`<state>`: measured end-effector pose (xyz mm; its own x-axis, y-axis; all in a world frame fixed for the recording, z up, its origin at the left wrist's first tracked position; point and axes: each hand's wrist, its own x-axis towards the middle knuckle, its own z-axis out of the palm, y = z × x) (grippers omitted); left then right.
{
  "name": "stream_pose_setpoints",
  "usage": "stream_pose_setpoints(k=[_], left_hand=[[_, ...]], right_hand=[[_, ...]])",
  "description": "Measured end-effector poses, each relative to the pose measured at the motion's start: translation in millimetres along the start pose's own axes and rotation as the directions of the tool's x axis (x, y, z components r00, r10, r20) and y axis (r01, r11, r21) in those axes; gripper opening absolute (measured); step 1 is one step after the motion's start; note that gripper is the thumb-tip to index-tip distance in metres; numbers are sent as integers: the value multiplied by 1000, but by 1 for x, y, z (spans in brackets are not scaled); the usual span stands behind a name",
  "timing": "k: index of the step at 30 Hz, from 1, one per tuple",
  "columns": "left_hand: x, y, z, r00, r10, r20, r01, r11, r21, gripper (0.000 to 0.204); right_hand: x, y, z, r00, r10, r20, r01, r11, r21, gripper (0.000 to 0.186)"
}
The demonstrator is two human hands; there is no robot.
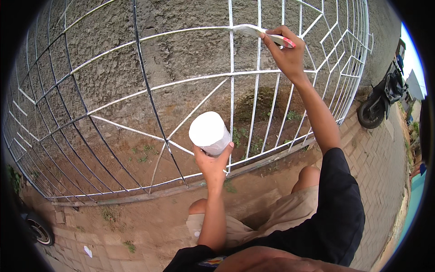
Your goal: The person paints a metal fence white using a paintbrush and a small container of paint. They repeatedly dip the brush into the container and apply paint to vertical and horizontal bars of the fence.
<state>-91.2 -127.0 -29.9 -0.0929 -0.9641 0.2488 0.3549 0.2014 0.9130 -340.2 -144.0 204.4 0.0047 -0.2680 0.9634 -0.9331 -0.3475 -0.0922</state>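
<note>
In my right hand (288,52) is a paintbrush (280,41) with a red-ended handle, pinched between the fingers. Its whitened bristles touch the upper horizontal bar of a metal fence (232,54), close to where that bar crosses a white upright. My left hand (213,165) grips a cup of white paint (209,131) from below and both sides, holding it in front of the lower fence. White coats the bars around the brush and toward the right. Several uprights on the left, such as the dark bar (147,84), look black or grey.
Behind the fence rises a rough grey wall (181,50). A low concrete kerb (181,188) runs under the bars. At the right a black motorbike (383,97) stands on the brick paving (367,154); another wheel (38,229) shows at the lower left.
</note>
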Motion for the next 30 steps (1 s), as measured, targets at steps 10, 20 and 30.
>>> stream_pose_setpoints(k=[10, 20, 30], left_hand=[[4, -13, -1, 1000, 7, -13, -7, 1000, 23, 84], [3, -3, -2, 1000, 18, -15, -18, 999, -28, 81], [-1, 1, -1, 1000, 2, 20, -2, 1000, 2, 80]], right_hand=[[48, -24, 9, 936, -333, 113, 335, 942, -2, 13], [127, 73, -29, 628, -672, 392, 778, 540, -321, 16], [126, 64, -32, 795, -595, 114, 574, 678, -460, 8]])
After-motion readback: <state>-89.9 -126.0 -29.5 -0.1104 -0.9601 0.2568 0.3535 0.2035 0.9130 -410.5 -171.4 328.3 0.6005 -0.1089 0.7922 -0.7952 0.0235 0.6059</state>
